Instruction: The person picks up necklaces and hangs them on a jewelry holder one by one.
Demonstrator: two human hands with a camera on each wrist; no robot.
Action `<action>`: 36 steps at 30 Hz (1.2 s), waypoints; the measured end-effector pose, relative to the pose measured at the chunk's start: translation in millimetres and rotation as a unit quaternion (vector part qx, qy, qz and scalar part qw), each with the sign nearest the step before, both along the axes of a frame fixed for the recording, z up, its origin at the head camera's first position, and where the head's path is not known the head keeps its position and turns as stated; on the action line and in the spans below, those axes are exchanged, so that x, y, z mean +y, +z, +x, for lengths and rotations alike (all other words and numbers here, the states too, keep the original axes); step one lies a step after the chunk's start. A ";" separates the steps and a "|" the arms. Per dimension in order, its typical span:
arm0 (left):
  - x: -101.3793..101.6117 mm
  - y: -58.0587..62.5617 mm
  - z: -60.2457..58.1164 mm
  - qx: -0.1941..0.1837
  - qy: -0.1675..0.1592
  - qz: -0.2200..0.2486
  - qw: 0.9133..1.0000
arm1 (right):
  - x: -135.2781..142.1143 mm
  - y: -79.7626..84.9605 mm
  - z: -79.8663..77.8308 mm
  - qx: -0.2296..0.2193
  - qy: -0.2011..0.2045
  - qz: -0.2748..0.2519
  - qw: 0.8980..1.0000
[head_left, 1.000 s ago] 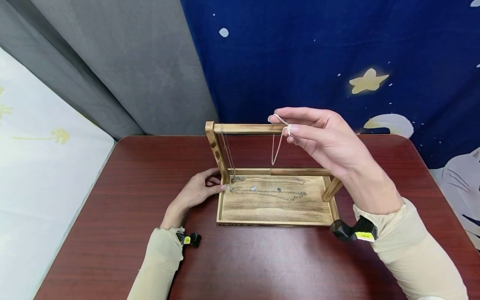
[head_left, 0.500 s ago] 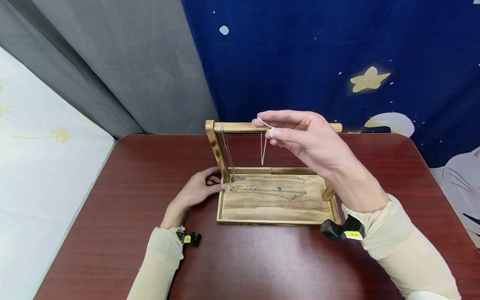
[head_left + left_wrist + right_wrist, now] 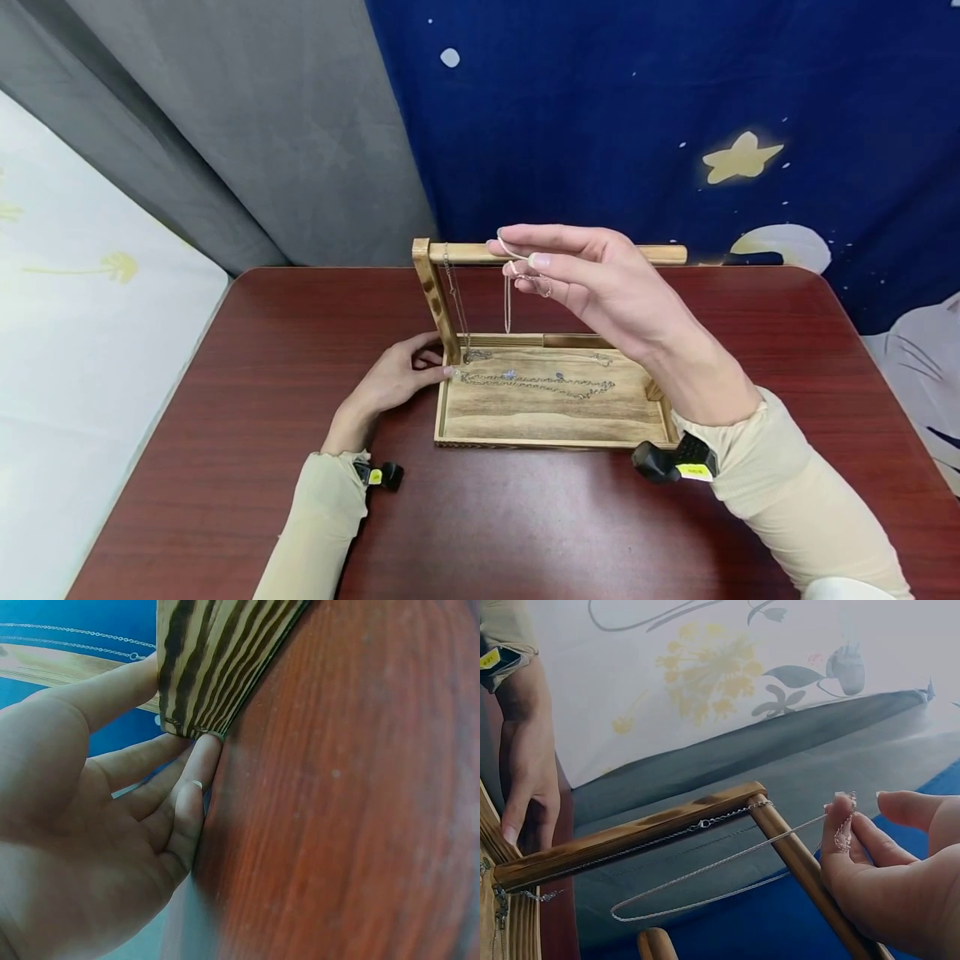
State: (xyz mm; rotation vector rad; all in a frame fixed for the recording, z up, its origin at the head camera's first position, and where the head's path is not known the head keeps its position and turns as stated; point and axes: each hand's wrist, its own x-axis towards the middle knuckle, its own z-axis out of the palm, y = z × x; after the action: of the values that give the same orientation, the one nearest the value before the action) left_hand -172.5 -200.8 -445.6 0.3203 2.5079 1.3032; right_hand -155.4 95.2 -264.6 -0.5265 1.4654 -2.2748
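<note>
A wooden jewelry stand (image 3: 555,427) with a tray base and a raised crossbar (image 3: 662,254) stands on the table. My left hand (image 3: 393,382) grips the tray's left end, its thumb on the rim and its fingers at the outer side, as the left wrist view shows. In front of the crossbar, my right hand (image 3: 607,279) holds a fine chain necklace (image 3: 507,307) between thumb and fingers. The chain drapes over the fingers, and its loop (image 3: 616,911) dangles freely below. Another necklace (image 3: 453,287) hangs at the bar's left end.
Several chains (image 3: 600,387) lie in the tray, some with small blue and clear pendants. Uprights at the left (image 3: 435,304) and right carry the bar; my right hand partly hides the right one. Reddish-brown table (image 3: 300,333) surrounds the stand, with curtains (image 3: 570,108) behind.
My right hand has moved left along the crossbar with the necklace, whose dangling loop has narrowed in the head view. My left hand has stayed at the tray's left end.
</note>
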 end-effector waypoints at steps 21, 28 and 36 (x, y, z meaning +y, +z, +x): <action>-0.9 -1.2 -0.2 0.009 0.001 0.002 1.000 | 1.7 -21.1 4.6 0.024 0.075 -0.001 0.997; -0.6 -0.3 0.1 0.006 0.002 0.001 1.000 | 4.9 -29.6 5.8 0.052 0.094 -0.002 0.994; -0.1 -0.2 -0.2 0.004 0.002 -0.002 1.000 | 8.0 -39.7 4.7 0.057 0.107 0.000 0.993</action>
State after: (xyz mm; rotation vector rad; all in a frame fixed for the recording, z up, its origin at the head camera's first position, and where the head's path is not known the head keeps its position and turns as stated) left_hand -172.7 -200.9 -445.7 0.3194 2.5186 1.3016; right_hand -150.7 103.2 -304.2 -0.7861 1.3889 -2.1082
